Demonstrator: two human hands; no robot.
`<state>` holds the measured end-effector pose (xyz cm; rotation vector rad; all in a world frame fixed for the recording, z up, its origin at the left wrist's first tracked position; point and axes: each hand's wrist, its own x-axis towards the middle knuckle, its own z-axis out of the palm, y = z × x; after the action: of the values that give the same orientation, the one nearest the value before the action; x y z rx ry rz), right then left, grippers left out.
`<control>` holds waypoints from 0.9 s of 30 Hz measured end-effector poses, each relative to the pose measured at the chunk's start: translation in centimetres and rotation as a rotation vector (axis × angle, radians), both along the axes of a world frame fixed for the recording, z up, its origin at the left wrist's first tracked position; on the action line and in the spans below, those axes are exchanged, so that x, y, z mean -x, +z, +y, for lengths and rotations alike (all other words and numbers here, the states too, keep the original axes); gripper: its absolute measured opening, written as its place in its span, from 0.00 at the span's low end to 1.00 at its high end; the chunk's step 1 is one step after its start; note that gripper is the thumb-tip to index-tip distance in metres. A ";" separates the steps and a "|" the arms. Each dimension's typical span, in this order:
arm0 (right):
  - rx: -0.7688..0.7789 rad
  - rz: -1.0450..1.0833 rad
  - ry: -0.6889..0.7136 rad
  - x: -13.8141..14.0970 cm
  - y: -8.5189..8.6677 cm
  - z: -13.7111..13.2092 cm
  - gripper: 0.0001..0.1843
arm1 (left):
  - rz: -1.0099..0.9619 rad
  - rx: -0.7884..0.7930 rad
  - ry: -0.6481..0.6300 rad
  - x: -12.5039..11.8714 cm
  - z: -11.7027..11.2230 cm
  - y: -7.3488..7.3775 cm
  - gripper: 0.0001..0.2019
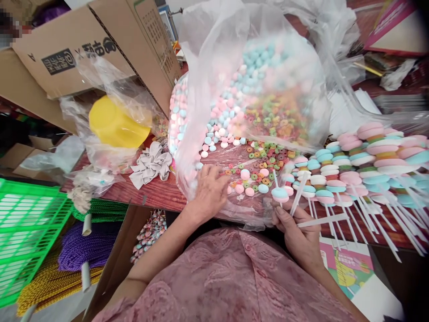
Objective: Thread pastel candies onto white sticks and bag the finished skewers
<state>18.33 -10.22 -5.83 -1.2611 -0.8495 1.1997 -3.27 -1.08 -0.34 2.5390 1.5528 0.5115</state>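
Holding hand: the right hand [298, 228], at 4 o'clock from the view's centre, is closing thumb and fingers around the lower part of one white stick [275, 178]; two more white sticks [299, 194] are jutting out from the same fingers.
Threaded candy: one blue-and-pink candy [280, 194] is sitting on that first stick, just above the thumb, at 4 o'clock.
Reaching hand: the left hand [212, 190], at 6 o'clock and near the centre, is bending its fingers, partly spread, beside the loose pieces; whether they are touching or gripping any, I cannot tell.
Pastel rounds: at least five [249, 191] are lying between the hands; many more are filling the plastic bag towards 12 o'clock, too many to count.
Ring candies: dozens [268, 116] are lying at 1 o'clock, overlapping beyond counting.
Plastic bag: one clear bag [214, 27] is opening towards the person on the reddish surface [161, 192].
Loaded skewers: a large stack [378, 174] is resting at 3 o'clock, overlapping too much to count.
Left side: one yellow vessel [117, 125] is lying under plastic between 9 and 10 o'clock; one grey cloth [150, 165] is lying at 9; one large carton [73, 58] is standing at 10.
Below: three cord bundles [87, 246], green, purple and gold, are lying at 8 o'clock beside one green basket [30, 237].
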 end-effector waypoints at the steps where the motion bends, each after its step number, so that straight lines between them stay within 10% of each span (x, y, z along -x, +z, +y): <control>1: 0.002 -0.012 0.002 0.0 0.0 0.0 0.09 | 0.019 0.011 -0.020 -0.8 0.4 0.3 0.12; 6: 0.006 -0.027 0.014 -0.1 -0.1 0.0 0.11 | 0.180 0.098 -0.076 -4.4 2.4 0.8 0.15; 16: -0.005 0.008 0.044 -0.3 -0.6 0.0 0.13 | 0.004 0.086 -0.036 -2.7 5.7 0.0 0.10; 27: -0.012 -0.040 0.065 -0.3 -0.2 0.1 0.12 | 0.070 0.137 -0.091 -3.8 3.3 -1.2 0.07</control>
<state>18.60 -10.10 -6.00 -1.2593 -0.9322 1.2227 0.52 2.25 -1.49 2.5332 1.4328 0.2980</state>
